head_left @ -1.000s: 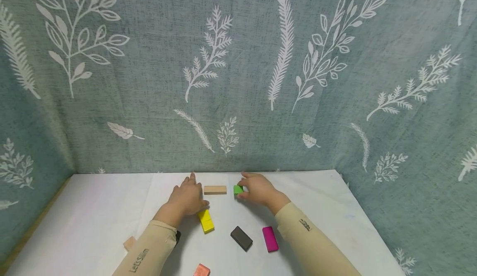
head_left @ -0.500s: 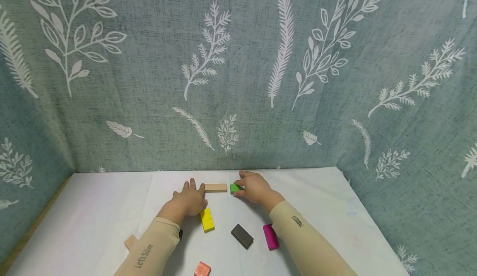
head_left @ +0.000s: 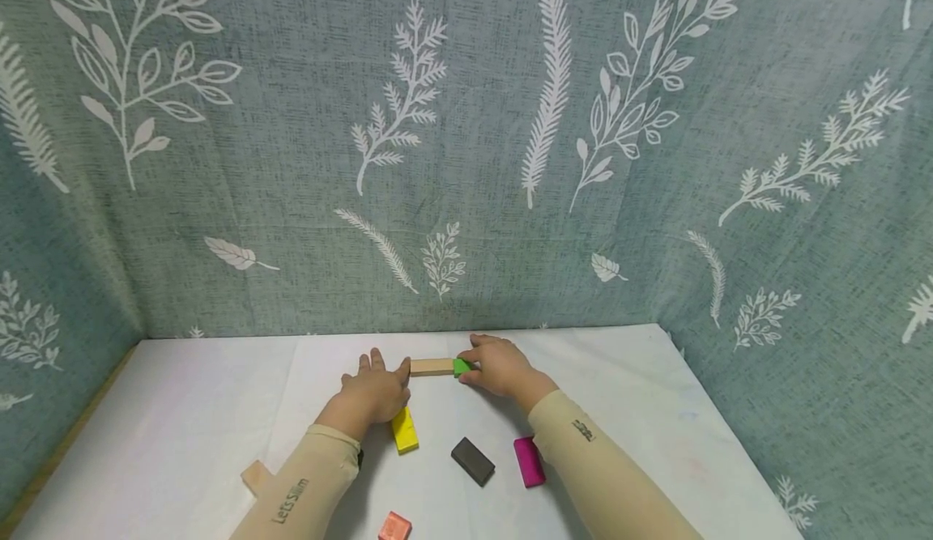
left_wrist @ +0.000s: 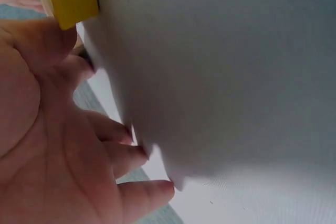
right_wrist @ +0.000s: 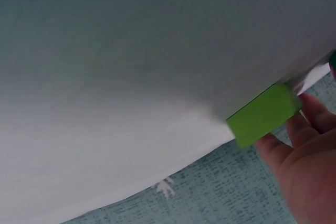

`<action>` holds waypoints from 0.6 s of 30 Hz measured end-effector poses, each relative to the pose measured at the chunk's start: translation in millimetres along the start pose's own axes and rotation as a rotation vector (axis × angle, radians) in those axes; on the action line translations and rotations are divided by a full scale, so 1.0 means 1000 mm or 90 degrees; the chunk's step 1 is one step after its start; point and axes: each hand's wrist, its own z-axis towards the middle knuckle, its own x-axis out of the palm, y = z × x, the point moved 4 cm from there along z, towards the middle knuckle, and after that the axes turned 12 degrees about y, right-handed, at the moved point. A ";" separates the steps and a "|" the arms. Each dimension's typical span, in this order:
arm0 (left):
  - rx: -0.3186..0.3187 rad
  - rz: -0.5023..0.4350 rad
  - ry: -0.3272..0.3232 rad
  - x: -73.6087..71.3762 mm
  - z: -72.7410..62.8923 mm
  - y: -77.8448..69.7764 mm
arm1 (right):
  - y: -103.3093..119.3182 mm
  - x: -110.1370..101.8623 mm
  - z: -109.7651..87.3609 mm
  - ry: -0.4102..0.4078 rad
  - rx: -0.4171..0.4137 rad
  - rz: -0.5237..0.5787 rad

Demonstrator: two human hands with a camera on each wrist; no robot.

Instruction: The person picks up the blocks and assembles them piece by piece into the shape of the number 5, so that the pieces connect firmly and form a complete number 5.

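- Plain wooden block (head_left: 432, 367): at the far edge of the white table (head_left: 619, 427), its long axis running left to right; pale tan, smooth and straight-edged.
- Green block (head_left: 462, 367): at the wooden block's right end, with little or no gap between them; the right wrist view shows it oblong, bright and flat-faced, its length also running left to right.
- Right hand (head_left: 499, 366): pinches the green block, covering part of it.
- Left hand (head_left: 372, 390): fingers spread, index finger at the wooden block's left end, thumb by the far end of the yellow block (head_left: 404, 431).
- The yellow block points mainly near to far, its near end slightly right; a dark speck marks it in the left wrist view.
- Nearer lie a dark block (head_left: 473, 461), slanting from far left to near right, and a magenta block (head_left: 529, 461), mainly near to far.
- Left sleeve (head_left: 299, 487): dark lettering, apparently "Let's Slim".
- Right sleeve (head_left: 605, 475): a small dark print, too small to read.
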 end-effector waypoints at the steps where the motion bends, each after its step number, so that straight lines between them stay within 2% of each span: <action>1: -0.002 -0.001 -0.002 0.000 0.001 -0.001 | -0.002 0.000 -0.001 -0.002 -0.003 -0.002; 11: -0.017 0.001 -0.012 0.000 0.010 -0.011 | -0.029 0.002 -0.007 -0.008 -0.036 0.013; 14: -0.009 0.010 -0.058 -0.010 0.014 -0.011 | -0.030 0.001 -0.007 -0.011 -0.036 0.004; 18: 0.056 0.021 -0.144 -0.022 0.022 -0.020 | -0.028 -0.001 -0.005 -0.017 -0.044 -0.007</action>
